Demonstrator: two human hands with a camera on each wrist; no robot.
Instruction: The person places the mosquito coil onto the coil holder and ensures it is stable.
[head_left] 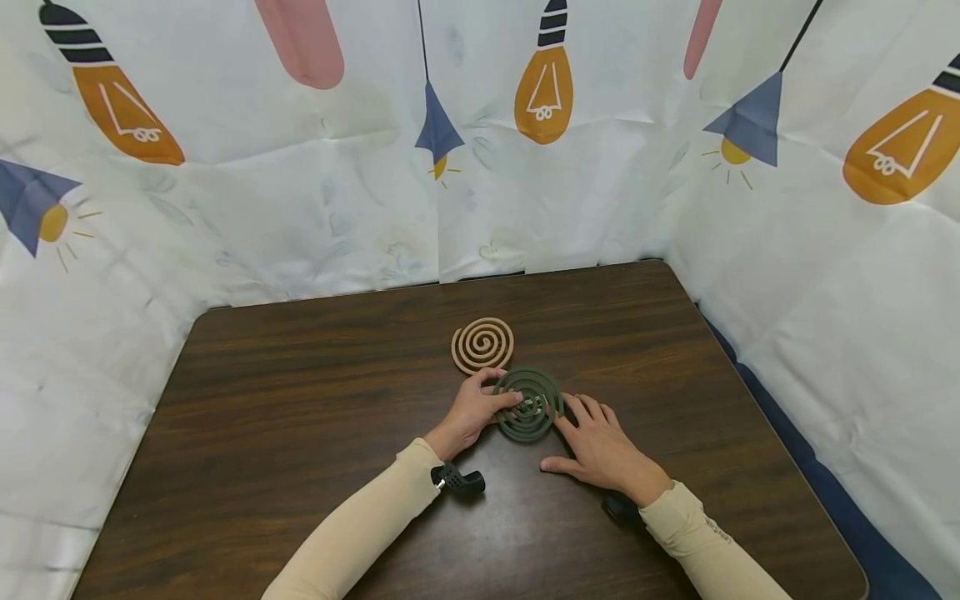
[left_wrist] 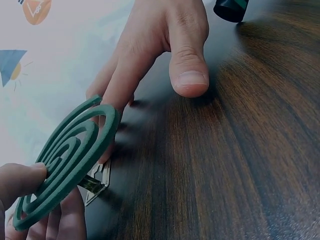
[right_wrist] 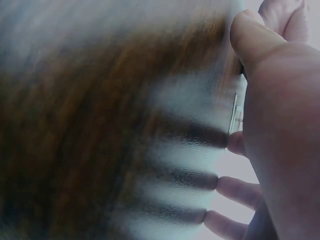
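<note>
Between the thumb and fingers of my left hand (head_left: 468,414), a green mosquito coil (head_left: 534,383) is pinched, tilted off the table in the left wrist view. Beneath its lower edge lies a small metal stand (left_wrist: 95,185), partly hidden by the coil. My right hand (head_left: 603,454) rests palm down to the right, its fingers spread and fairly straight. In the left wrist view, its forefinger reaches down to the stand's far side; whether it presses the metal is hard to tell. A tan mosquito coil (head_left: 483,343) lies flat just beyond my left hand.
The dark wood-grain table (head_left: 300,417) has rounded corners. White curtains (head_left: 322,200) printed with lamps and bulbs hang along its back and sides. Blue fabric (head_left: 840,492) shows beyond the right edge. Each wrist bears a black camera (head_left: 459,482).
</note>
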